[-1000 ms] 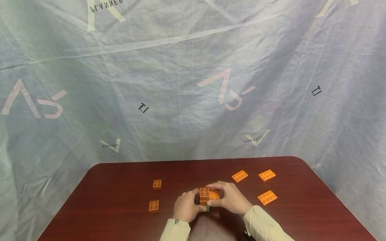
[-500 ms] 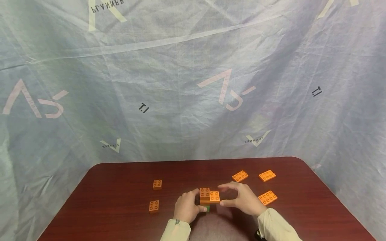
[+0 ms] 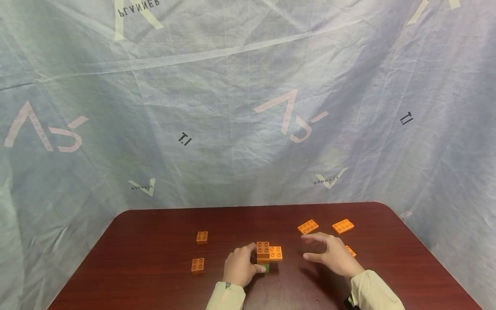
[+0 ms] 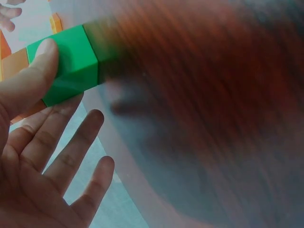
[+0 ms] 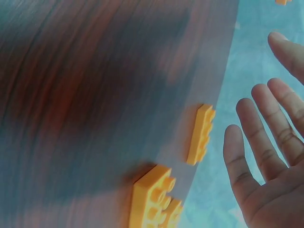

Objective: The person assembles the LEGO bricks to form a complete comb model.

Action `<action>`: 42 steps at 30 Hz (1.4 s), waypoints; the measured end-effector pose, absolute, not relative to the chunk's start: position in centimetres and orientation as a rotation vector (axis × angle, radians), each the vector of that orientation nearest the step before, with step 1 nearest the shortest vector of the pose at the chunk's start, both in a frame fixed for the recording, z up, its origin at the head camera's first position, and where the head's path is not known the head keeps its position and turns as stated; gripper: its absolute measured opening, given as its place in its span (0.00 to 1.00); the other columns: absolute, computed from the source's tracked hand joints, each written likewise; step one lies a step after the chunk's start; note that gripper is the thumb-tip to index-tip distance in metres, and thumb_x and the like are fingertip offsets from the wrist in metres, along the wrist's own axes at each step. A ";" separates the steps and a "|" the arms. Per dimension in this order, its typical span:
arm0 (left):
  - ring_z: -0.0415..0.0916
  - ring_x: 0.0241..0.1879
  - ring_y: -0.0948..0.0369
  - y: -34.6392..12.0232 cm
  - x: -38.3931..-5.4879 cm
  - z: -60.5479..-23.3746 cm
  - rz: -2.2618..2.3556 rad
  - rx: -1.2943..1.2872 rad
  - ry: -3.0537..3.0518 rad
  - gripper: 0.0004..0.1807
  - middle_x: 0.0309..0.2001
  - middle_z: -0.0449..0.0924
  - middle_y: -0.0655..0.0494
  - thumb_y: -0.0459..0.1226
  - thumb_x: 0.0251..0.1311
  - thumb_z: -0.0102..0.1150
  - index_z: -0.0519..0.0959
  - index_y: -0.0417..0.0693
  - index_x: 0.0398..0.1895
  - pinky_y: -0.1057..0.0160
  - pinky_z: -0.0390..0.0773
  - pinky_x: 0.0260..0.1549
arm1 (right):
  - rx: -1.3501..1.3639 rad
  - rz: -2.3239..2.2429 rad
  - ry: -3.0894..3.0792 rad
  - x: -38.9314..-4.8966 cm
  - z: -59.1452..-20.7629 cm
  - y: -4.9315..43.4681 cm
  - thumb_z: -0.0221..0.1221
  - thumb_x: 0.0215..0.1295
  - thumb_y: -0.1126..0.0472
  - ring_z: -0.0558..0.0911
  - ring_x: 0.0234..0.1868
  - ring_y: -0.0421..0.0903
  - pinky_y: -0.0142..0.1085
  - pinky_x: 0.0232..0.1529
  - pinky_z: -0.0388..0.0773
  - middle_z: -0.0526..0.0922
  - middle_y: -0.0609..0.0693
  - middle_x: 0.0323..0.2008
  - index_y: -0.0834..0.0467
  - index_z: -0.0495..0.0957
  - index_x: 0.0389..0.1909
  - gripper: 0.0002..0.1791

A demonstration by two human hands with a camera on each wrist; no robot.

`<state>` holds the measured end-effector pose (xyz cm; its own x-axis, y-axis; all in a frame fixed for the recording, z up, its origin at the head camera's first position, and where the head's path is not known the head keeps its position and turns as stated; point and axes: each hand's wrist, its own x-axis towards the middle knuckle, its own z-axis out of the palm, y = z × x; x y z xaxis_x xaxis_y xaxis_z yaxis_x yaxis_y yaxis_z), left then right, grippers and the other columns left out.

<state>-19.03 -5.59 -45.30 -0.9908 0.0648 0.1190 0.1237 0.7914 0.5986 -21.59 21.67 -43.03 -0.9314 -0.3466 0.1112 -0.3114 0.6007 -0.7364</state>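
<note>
My left hand [image 3: 239, 266] grips a small stack of toy building blocks near the front middle of the table. At its base is a green block [image 4: 71, 61], with the thumb across one face and fingers on the opposite side. Above the green sits a bright orange plate [image 3: 276, 253] that juts out to the right. A darker orange four-stud brick [image 3: 262, 249] covers the plate's left half. My right hand [image 3: 335, 257] hovers right of the stack with fingers spread and nothing in it. Behind it, one orange plate [image 3: 351, 251] is mostly hidden.
Two more orange plates lie at the back right, one nearer [image 3: 308, 227] and one farther right [image 3: 343, 226]. On the left rest two darker orange bricks, a back one [image 3: 202, 237] and a front one [image 3: 197, 265]. A printed grey cloth [image 3: 232, 172] hangs behind the dark red table [image 3: 155, 241].
My right hand has let go of the stack's orange plate and moved right, now covering most of the nearest loose plate. My left hand and the stack have stayed in place.
</note>
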 end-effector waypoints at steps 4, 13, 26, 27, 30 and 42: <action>0.81 0.30 0.53 -5.6 -19.1 -45.3 -0.965 -0.151 -2.884 0.25 0.32 0.85 0.53 0.40 0.42 0.83 0.84 0.45 0.45 0.46 0.81 0.34 | -0.497 -1.241 2.809 -21.5 -43.2 22.5 0.74 0.58 0.55 0.83 0.53 0.54 0.57 0.54 0.77 0.86 0.52 0.50 0.57 0.82 0.59 0.27; 0.81 0.29 0.54 -5.5 -19.2 -45.6 -0.938 -0.171 -2.885 0.26 0.32 0.85 0.54 0.40 0.42 0.84 0.84 0.45 0.46 0.48 0.81 0.32 | -0.400 -1.231 2.840 -21.6 -43.6 24.4 0.73 0.59 0.57 0.85 0.46 0.49 0.49 0.47 0.81 0.85 0.53 0.51 0.59 0.82 0.59 0.27; 0.81 0.30 0.53 -5.6 -19.2 -45.5 -0.917 -0.182 -2.887 0.26 0.33 0.86 0.53 0.41 0.42 0.83 0.84 0.45 0.46 0.47 0.81 0.33 | -0.295 -1.095 2.927 -22.2 -44.0 28.1 0.71 0.61 0.55 0.83 0.51 0.58 0.57 0.49 0.80 0.79 0.63 0.59 0.61 0.81 0.60 0.27; 0.81 0.30 0.53 -5.6 -19.2 -45.5 -0.917 -0.180 -2.888 0.26 0.33 0.86 0.53 0.41 0.42 0.83 0.84 0.45 0.46 0.47 0.81 0.34 | -0.299 -1.088 2.935 -22.3 -44.1 28.4 0.71 0.62 0.55 0.82 0.52 0.60 0.57 0.49 0.79 0.80 0.64 0.59 0.62 0.81 0.60 0.27; 0.81 0.31 0.53 -5.5 -19.2 -45.5 -0.916 -0.175 -2.889 0.26 0.33 0.86 0.53 0.41 0.42 0.83 0.84 0.45 0.46 0.47 0.81 0.34 | -0.292 -1.080 2.951 -22.3 -44.4 29.1 0.71 0.61 0.59 0.82 0.54 0.63 0.58 0.49 0.80 0.80 0.63 0.58 0.62 0.81 0.59 0.25; 0.81 0.31 0.53 -5.6 -19.2 -45.6 -0.921 -0.171 -2.892 0.27 0.34 0.86 0.53 0.41 0.42 0.83 0.84 0.44 0.47 0.46 0.81 0.35 | -0.258 -0.998 2.956 -22.6 -45.1 30.3 0.70 0.57 0.69 0.80 0.56 0.66 0.61 0.52 0.78 0.81 0.62 0.54 0.63 0.82 0.57 0.24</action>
